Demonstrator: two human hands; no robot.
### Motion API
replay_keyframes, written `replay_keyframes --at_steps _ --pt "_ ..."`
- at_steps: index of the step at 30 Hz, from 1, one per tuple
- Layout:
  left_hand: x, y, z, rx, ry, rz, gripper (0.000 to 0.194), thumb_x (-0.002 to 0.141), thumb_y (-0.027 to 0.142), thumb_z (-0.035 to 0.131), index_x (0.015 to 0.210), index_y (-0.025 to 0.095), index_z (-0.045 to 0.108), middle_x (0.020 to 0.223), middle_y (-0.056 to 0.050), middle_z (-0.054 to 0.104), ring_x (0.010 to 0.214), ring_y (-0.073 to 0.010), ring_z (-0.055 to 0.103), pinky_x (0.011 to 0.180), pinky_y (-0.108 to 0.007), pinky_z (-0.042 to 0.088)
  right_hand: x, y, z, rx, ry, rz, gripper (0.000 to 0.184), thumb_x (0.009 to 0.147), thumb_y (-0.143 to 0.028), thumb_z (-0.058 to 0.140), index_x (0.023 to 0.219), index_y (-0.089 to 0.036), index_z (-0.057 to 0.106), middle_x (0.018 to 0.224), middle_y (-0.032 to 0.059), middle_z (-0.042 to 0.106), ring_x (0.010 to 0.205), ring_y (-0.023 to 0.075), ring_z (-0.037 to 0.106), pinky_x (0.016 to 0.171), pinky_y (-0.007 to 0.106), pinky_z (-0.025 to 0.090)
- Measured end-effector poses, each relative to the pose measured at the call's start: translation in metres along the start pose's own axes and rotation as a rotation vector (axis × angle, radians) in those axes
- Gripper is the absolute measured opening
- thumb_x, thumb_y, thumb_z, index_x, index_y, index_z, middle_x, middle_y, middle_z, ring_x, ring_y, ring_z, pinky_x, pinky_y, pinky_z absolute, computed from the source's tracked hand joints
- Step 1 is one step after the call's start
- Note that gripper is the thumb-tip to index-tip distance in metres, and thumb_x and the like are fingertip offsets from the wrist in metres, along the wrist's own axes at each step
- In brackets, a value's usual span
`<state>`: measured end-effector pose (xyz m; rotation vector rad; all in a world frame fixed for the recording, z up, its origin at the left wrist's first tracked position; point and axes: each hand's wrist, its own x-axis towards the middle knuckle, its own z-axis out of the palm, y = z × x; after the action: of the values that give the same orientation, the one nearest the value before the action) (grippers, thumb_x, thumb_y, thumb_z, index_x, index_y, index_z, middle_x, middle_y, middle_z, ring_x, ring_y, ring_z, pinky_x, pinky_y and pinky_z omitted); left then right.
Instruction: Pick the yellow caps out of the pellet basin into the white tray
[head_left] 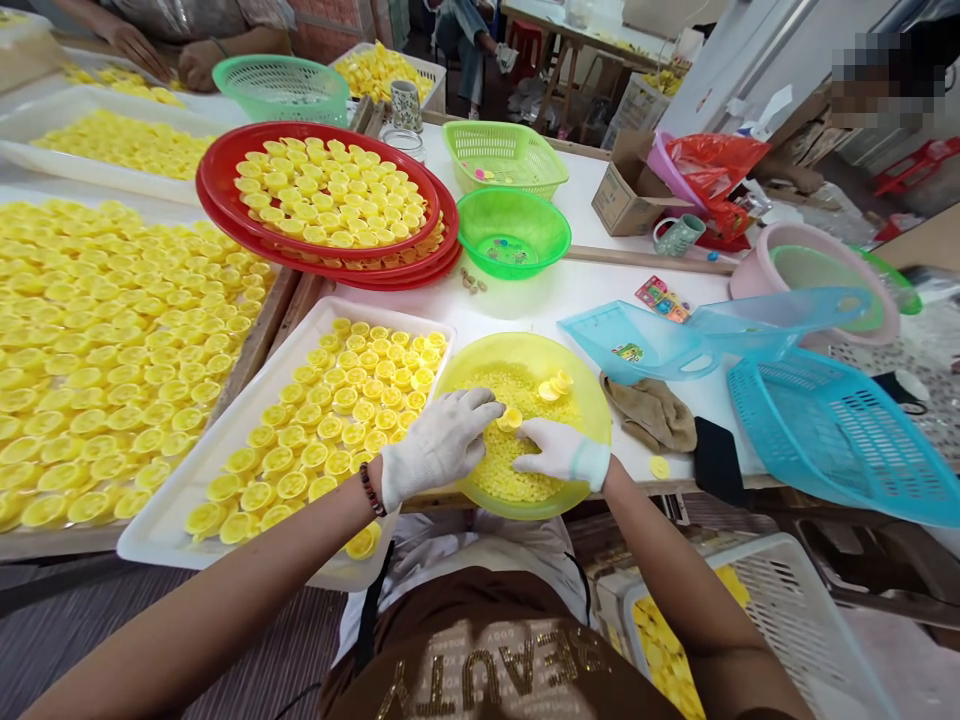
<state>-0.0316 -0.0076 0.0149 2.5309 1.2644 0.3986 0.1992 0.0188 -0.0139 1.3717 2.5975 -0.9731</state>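
My left hand [442, 440], in a white knit glove, reaches over a yellow bowl [601, 400] with its fingers bent. At its fingertips is a small round yellow plastic lemon-slice piece [510, 418]. My right hand [564, 454], gloved too, is low over the bowl, finger and thumb apart, its fingertips close to the same piece. Small pale-yellow beads [517, 478] fill the bowl's bottom. A few more yellow pieces [555, 386] lie on them toward the back. Left of the bowl, a white tray [169, 500] holds rows of lemon-slice pieces facing up.
Stacked red trays [217, 215] bear more yellow pieces behind the white tray. A green bowl [514, 235] stands behind the yellow bowl. To the right are a blue scoop [637, 335], a brown cloth [652, 412] and a blue basket [840, 430]. Another person's hands [199, 65] are at upper left.
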Motion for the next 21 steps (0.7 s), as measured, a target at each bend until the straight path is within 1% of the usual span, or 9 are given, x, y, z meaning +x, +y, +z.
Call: replay_keyframes --at_steps 2,4,7,9,11,14,16,19,21 --pt "0.009 0.002 0.003 0.006 0.0 -0.009 0.037 0.082 0.018 0.055 0.119 0.016 0.059 0.121 -0.014 0.06 0.108 -0.0291 0.06 0.093 -0.043 0.05 0.001 0.0 0.0 0.018 0.018 0.006 0.016 0.08 -0.031 0.069 0.09 -0.018 0.067 0.086 0.0046 0.069 0.077 0.0216 0.061 0.068 0.032 0.045" --pt "0.021 0.003 0.009 0.035 -0.02 -0.042 0.031 0.084 0.023 0.057 0.114 0.016 0.061 0.115 -0.013 0.061 0.102 -0.0294 0.061 0.09 -0.043 0.05 0.001 0.001 0.0 0.024 0.039 0.006 0.01 0.082 -0.025 0.064 0.089 -0.018 0.067 0.086 0.0042 0.07 0.078 0.0211 0.062 0.071 0.033 0.046" --pt "0.036 0.002 0.017 0.075 -0.067 -0.07 0.021 0.084 0.026 0.057 0.102 0.017 0.064 0.107 -0.012 0.063 0.094 -0.0281 0.062 0.083 -0.042 0.049 -0.001 0.003 0.001 0.044 0.075 -0.003 0.009 0.085 -0.022 0.06 0.09 -0.018 0.066 0.092 0.0049 0.072 0.087 0.021 0.065 0.08 0.033 0.048" --pt "0.041 0.002 0.021 0.072 -0.068 -0.07 0.019 0.084 0.027 0.057 0.099 0.018 0.064 0.105 -0.011 0.064 0.093 -0.0275 0.062 0.082 -0.041 0.048 -0.004 0.004 0.0 0.058 0.098 -0.005 0.01 0.086 -0.02 0.059 0.091 -0.019 0.066 0.096 0.0052 0.073 0.091 0.0205 0.066 0.084 0.032 0.049" --pt "0.04 0.001 0.023 0.048 -0.05 -0.07 0.02 0.083 0.026 0.058 0.1 0.017 0.064 0.104 -0.01 0.066 0.094 -0.0271 0.062 0.085 -0.041 0.048 -0.009 0.005 -0.004 0.086 0.162 -0.013 0.01 0.087 -0.019 0.057 0.092 -0.019 0.066 0.097 0.0051 0.073 0.093 0.0201 0.066 0.086 0.032 0.049" --pt "0.034 0.004 0.022 -0.008 -0.01 -0.084 0.024 0.081 0.024 0.059 0.104 0.016 0.063 0.103 -0.01 0.068 0.096 -0.0271 0.063 0.091 -0.042 0.048 -0.013 -0.001 -0.012 0.151 0.333 -0.073 0.011 0.089 -0.02 0.056 0.095 -0.02 0.066 0.098 0.0051 0.072 0.094 0.0201 0.066 0.088 0.034 0.05" --pt "0.03 0.008 0.02 -0.064 0.018 -0.098 0.029 0.081 0.024 0.061 0.108 0.015 0.063 0.103 -0.01 0.069 0.097 -0.0273 0.064 0.092 -0.043 0.049 -0.014 -0.008 -0.017 0.177 0.43 -0.131 0.014 0.09 -0.021 0.056 0.1 -0.021 0.065 0.102 0.006 0.071 0.098 0.0212 0.065 0.09 0.036 0.051" --pt "0.025 0.011 0.019 -0.182 0.066 -0.127 0.031 0.082 0.025 0.062 0.112 0.015 0.061 0.104 -0.009 0.07 0.096 -0.0256 0.065 0.092 -0.042 0.051 -0.016 -0.017 -0.022 0.212 0.488 -0.179 0.025 0.089 -0.021 0.059 0.113 -0.021 0.063 0.113 0.0084 0.069 0.097 0.0213 0.066 0.089 0.037 0.053" --pt "0.022 0.011 0.019 -0.252 0.107 -0.15 0.03 0.084 0.027 0.063 0.111 0.016 0.061 0.105 -0.008 0.071 0.094 -0.0239 0.065 0.091 -0.041 0.052 -0.019 -0.017 -0.025 0.248 0.506 -0.161 0.029 0.089 -0.021 0.059 0.118 -0.021 0.061 0.116 0.0086 0.068 0.092 0.0196 0.067 0.088 0.037 0.054"
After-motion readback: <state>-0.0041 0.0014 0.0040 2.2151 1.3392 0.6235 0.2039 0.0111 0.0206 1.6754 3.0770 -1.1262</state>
